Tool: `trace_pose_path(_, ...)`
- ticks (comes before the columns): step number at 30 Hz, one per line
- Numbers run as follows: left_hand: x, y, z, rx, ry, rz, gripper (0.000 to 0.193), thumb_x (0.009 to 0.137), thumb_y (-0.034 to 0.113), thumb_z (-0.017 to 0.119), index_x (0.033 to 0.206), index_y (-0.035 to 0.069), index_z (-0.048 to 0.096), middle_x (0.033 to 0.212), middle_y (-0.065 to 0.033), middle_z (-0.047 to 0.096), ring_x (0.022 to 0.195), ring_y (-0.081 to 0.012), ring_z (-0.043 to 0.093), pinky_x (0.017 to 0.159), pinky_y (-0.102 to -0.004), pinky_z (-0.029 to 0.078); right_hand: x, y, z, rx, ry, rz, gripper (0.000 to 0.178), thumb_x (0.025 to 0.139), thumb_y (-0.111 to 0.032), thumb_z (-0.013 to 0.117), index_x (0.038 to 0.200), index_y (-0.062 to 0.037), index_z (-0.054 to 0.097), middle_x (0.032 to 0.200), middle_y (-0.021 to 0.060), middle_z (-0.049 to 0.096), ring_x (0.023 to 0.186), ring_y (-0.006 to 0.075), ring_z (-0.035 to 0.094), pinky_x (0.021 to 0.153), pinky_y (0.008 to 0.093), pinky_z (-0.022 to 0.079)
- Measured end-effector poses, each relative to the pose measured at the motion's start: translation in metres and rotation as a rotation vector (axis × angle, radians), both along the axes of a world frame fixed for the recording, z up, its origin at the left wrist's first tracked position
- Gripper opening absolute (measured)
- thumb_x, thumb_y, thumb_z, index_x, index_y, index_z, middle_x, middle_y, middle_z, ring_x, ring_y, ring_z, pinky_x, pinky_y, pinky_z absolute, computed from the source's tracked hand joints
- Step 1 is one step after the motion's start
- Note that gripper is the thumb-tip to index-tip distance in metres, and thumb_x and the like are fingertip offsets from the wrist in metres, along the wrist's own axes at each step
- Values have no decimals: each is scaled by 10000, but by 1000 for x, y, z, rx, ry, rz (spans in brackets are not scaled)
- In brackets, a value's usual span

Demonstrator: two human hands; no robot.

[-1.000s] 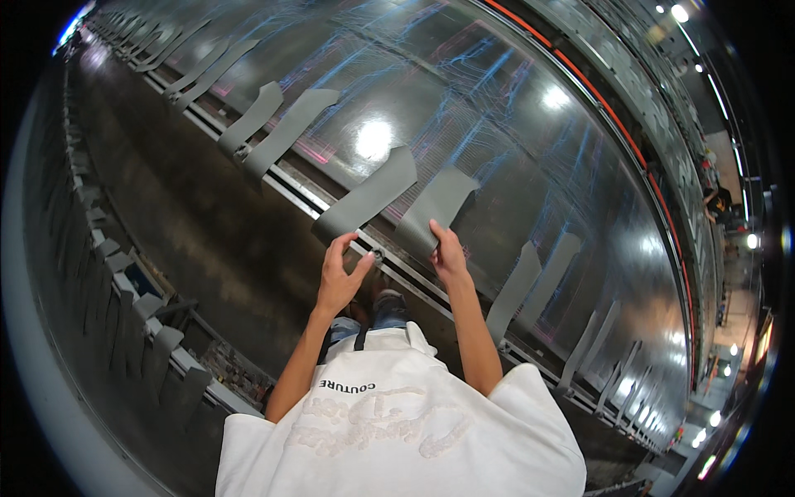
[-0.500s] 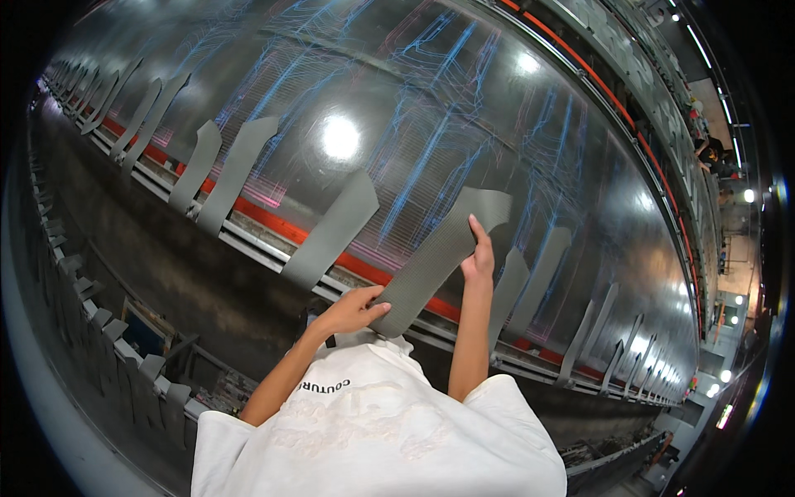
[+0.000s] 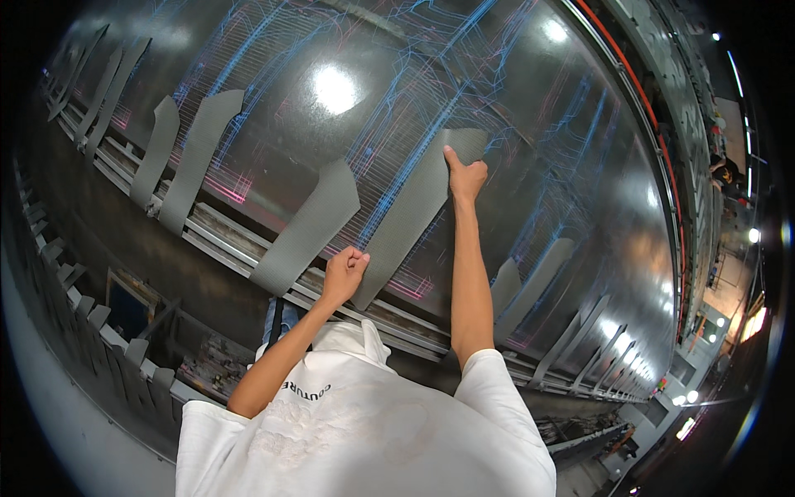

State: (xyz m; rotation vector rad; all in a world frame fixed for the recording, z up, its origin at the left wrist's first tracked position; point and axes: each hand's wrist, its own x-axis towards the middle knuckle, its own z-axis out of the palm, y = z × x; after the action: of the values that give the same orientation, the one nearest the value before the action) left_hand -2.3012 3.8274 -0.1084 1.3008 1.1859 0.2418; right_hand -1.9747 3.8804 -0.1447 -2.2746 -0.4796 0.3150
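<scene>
Farther from our chest than half a second ago, the grey strip (image 3: 410, 211) now slants up across the dark surface (image 3: 290, 157), and our right arm reaches farther out with it. Nearest to us is our white shirt (image 3: 364, 431), with a bit of blue jeans (image 3: 287, 319) showing beside our left forearm. Our left hand (image 3: 344, 272) has its fingers curled in, the tips meeting the strip's left edge near its lower end; we cannot tell whether they pinch it. Close by, a pair of metal rails (image 3: 217, 254) runs along the near edge of the surface, and the lower end of our strip reaches over them. Beside it on the left, just apart, a neighbouring strip (image 3: 310, 224) lies at a similar slant. Farther up, our right hand (image 3: 466, 178) grasps our strip near its upper end, thumb on its face and the other fingers mostly hidden. Blue and pink lines spread over the surface around it, and more grey strips (image 3: 199, 157) stand along the edge to both sides. Beyond, a red band (image 3: 611, 35) follows the far side, and well off to the right we see another person (image 3: 727, 172) and bright lamps (image 3: 754, 235).
</scene>
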Motion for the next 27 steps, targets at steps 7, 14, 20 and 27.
trace_pose_path(7,3,7,-16,40,112,13,252,946,208,679,813,4,613,583,20,522,559,-51,411,520,-273,345,-12,8,-19,25,43,-5,587,719,-351,852,983,139,666,990,272,689,963,404,666,901,477,491)
trace_pose_path(14,2,10,-21,12,128,16,250,955,206,668,818,5,611,580,25,509,558,-48,403,516,-271,335,-13,8,-35,6,69,3,822,723,-382,849,1204,214,552,1106,294,612,1104,404,565,1041,511,375)
trace_pose_path(20,3,13,-20,5,135,-26,236,950,203,675,825,11,619,590,36,493,564,-50,391,515,-271,328,-8,1,-46,18,-34,21,766,730,-410,837,1142,187,591,1034,265,622,1052,390,574,1035,493,357)
trace_pose_path(27,1,13,-25,39,157,-56,233,949,183,668,821,-3,613,588,-23,563,537,-81,450,522,-291,378,-15,5,-33,15,-86,10,603,735,-383,833,1016,111,632,944,223,625,972,369,570,973,483,376)
